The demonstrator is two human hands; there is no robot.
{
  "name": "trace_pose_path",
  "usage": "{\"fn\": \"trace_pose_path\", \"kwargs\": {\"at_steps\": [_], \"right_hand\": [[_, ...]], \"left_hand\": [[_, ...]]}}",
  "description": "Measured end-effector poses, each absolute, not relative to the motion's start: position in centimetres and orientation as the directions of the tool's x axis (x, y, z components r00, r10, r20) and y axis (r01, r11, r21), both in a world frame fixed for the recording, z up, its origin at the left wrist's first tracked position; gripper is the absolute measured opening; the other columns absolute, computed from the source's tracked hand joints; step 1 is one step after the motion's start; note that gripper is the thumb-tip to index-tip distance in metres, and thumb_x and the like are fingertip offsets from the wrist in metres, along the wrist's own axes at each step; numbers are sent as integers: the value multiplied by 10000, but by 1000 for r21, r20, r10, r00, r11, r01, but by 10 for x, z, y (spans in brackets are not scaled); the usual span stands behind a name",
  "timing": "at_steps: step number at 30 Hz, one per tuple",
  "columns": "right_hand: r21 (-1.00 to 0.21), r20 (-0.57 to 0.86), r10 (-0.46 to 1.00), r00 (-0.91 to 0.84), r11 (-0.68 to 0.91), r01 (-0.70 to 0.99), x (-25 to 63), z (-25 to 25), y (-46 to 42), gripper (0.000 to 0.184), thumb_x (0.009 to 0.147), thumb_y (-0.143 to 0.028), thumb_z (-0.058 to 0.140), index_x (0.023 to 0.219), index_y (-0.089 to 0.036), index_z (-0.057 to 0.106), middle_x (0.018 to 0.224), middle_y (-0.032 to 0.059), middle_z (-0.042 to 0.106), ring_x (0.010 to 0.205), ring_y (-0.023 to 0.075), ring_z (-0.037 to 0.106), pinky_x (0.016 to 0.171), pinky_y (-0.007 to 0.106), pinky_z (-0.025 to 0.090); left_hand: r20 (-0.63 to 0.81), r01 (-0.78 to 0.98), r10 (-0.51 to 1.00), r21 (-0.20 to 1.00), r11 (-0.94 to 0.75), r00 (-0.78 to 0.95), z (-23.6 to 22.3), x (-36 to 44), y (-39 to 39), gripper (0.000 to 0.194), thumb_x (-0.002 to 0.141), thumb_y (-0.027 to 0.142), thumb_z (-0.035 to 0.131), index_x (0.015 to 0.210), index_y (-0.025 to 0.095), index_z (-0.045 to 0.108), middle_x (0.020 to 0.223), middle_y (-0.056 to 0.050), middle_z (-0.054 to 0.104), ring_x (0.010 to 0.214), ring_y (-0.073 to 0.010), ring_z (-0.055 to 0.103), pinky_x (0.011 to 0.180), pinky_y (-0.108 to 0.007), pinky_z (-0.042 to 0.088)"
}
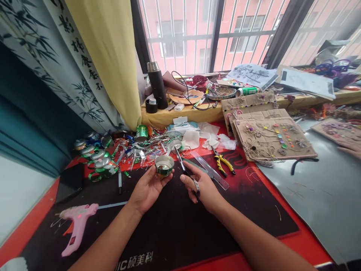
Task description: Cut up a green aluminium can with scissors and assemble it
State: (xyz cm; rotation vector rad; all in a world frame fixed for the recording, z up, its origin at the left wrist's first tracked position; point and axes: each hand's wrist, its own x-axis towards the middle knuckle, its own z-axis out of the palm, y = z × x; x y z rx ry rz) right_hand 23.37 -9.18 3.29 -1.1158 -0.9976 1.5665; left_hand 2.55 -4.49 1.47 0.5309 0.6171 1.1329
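My left hand (147, 188) holds up the cut-off bottom of a green drink can (164, 165), fingers curled under it, its hollow side facing me. My right hand (201, 188) is closed on a pair of scissors (183, 165); the handles are in my fingers and the blades point up and away towards the can piece. Both hands hover over a black and red desk mat (175, 226).
Cut can pieces and metal strips (113, 152) litter the mat's far left. A pink glue gun (77, 222) lies near left. Yellow-handled pliers (224, 163) and a clear ruler (210, 170) lie right of my hands. Decorated cardboard panels (270, 137) and a black flask (157, 84) stand beyond.
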Motion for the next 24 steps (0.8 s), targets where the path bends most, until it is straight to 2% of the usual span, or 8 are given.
{"fn": "trace_pose_path", "kwargs": {"at_steps": [3,8,13,17,21,24], "right_hand": [[-949,-195,973,-125,-220,-228,235,35,-91,1009,862,-573,817,1675,-132,412,589,-122,513,357,75,418,358,196,303],[-950,-208,969,-133,-232,-210,234,35,-92,1018,863,-574,808,1677,-119,398,587,-120,511,354,75,419,361,198,295],[-952,-218,966,-137,-241,-186,233,33,-93,1014,861,-567,809,1676,-122,401,578,-121,507,353,78,417,367,201,302],[-957,-214,968,-128,-234,-171,233,34,-94,1011,854,-589,808,1669,-132,421,574,-121,501,353,82,414,364,202,289],[-958,-219,967,-129,-238,-159,233,34,-94,1021,845,-606,819,1668,-141,430,584,-114,511,357,86,429,360,200,287],[-957,-218,966,-142,-240,-163,234,34,-94,1026,848,-610,821,1672,-144,425,576,-115,507,358,86,430,359,200,291]], "left_hand": [[-173,-666,957,688,287,234,16,25,-43,286,820,288,933,1051,165,817,1142,-90,850,1100,-300,795,1026,-430,639],[-142,-636,974,739,222,175,16,25,-41,268,797,229,937,1033,194,816,1144,-66,838,1048,-232,784,1029,-391,619],[-128,-607,985,776,172,115,16,29,-42,420,716,170,980,1094,204,799,1156,-53,809,1075,-223,758,1039,-392,600],[-111,-580,991,803,136,79,16,32,-44,464,719,133,969,1123,241,769,1150,-31,790,1069,-220,749,1020,-425,603],[-108,-570,990,810,139,87,15,31,-44,434,720,172,980,1098,227,775,1125,-39,793,1046,-223,757,960,-388,623],[-133,-572,985,801,173,111,16,27,-42,348,747,305,982,1016,183,798,1055,-65,812,957,-222,775,841,-333,643]]}}
